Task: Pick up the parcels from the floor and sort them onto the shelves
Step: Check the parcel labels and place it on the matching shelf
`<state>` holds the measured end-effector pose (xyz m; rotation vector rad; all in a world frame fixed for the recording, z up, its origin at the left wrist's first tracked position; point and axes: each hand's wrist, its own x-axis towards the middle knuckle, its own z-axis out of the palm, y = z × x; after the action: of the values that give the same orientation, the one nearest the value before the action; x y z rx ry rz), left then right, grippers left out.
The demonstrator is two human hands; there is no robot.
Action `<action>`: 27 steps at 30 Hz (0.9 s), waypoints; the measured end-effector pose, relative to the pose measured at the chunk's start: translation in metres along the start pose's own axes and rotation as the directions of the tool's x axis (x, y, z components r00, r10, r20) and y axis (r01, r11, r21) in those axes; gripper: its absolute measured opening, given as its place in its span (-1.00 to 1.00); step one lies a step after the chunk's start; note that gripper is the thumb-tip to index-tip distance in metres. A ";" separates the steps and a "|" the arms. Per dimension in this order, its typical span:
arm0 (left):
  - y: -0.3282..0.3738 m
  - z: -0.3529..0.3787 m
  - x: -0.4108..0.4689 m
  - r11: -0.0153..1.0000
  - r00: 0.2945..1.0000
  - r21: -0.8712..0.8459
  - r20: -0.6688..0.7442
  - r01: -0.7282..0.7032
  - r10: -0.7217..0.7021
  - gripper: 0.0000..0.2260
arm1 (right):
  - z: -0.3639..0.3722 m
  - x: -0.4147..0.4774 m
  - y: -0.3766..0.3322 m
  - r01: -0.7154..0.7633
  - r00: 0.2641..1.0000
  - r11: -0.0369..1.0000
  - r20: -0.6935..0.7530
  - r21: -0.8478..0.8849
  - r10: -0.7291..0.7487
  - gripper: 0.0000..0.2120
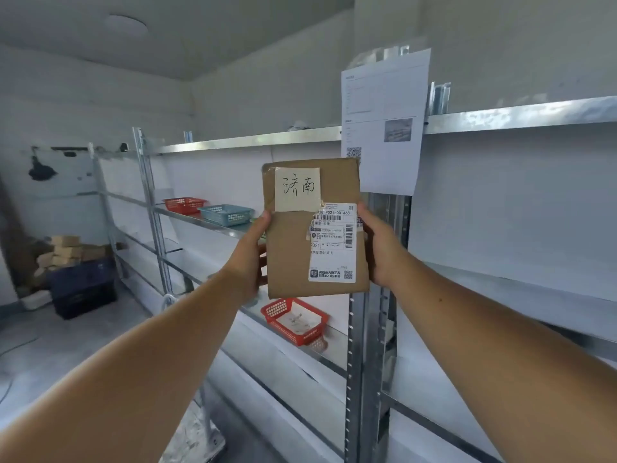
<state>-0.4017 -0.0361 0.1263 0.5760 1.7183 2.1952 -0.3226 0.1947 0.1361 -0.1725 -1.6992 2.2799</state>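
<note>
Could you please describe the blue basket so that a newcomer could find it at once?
Look at the metal shelving left of the held parcel. On its middle shelf, two baskets sit together; the blue basket is the nearer one, beside the red basket.

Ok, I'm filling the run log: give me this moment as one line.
stage: parcel check | left hand: holding parcel | right hand: holding parcel | parcel: upright, labels facing camera | shelves: parcel not yet placed

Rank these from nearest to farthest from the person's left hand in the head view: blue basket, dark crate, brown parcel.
1. brown parcel, held in the left hand.
2. blue basket, on the shelf just up-left.
3. dark crate, on the floor, far left.
</note>
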 end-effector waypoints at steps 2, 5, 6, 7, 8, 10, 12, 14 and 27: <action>-0.008 0.023 0.001 1.000 0.999 -0.013 0.049 0.018 -0.018 -0.15 | -0.021 -0.015 -0.006 0.017 0.999 1.000 -0.037 0.011 -0.017 -0.35; -0.017 0.059 0.001 1.000 0.993 -0.002 0.114 0.027 -0.027 0.00 | -0.051 -0.040 -0.019 0.059 0.993 0.998 -0.106 0.002 -0.059 -0.40; -0.020 0.071 0.000 0.999 0.991 -0.005 0.133 0.032 -0.032 0.03 | -0.061 -0.049 -0.023 0.073 0.990 0.997 -0.122 -0.015 -0.074 -0.43; -0.022 0.083 -0.001 0.999 0.988 -0.008 0.151 0.041 -0.039 0.04 | -0.071 -0.057 -0.029 0.079 0.986 0.996 -0.142 -0.032 -0.083 -0.43; -0.023 0.095 -0.003 0.999 0.984 -0.008 0.170 0.048 -0.046 0.03 | -0.080 -0.066 -0.034 0.080 0.982 0.996 -0.166 -0.045 -0.087 -0.42; -0.025 0.120 -0.007 0.999 0.978 -0.016 0.205 0.047 -0.043 -0.06 | -0.099 -0.084 -0.046 0.086 0.974 0.994 -0.207 -0.062 -0.097 -0.39; -0.027 0.146 -0.012 0.999 0.973 -0.021 0.224 0.050 -0.044 -0.12 | -0.117 -0.102 -0.056 0.092 0.963 0.992 -0.245 -0.087 -0.110 -0.39; -0.030 0.172 -0.019 0.998 0.967 -0.017 0.248 0.059 -0.053 -0.13 | -0.137 -0.122 -0.066 0.094 0.948 0.991 -0.295 -0.097 -0.119 -0.39; -0.060 0.373 -0.121 0.991 0.863 0.028 0.489 0.134 -0.130 -0.16 | -0.280 -0.318 -0.127 0.093 0.831 0.985 -0.534 -0.142 -0.155 -0.34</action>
<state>-0.1171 0.2400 0.1297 0.8949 1.4278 1.7585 0.0744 0.3891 0.1495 -0.6492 -1.4729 1.8022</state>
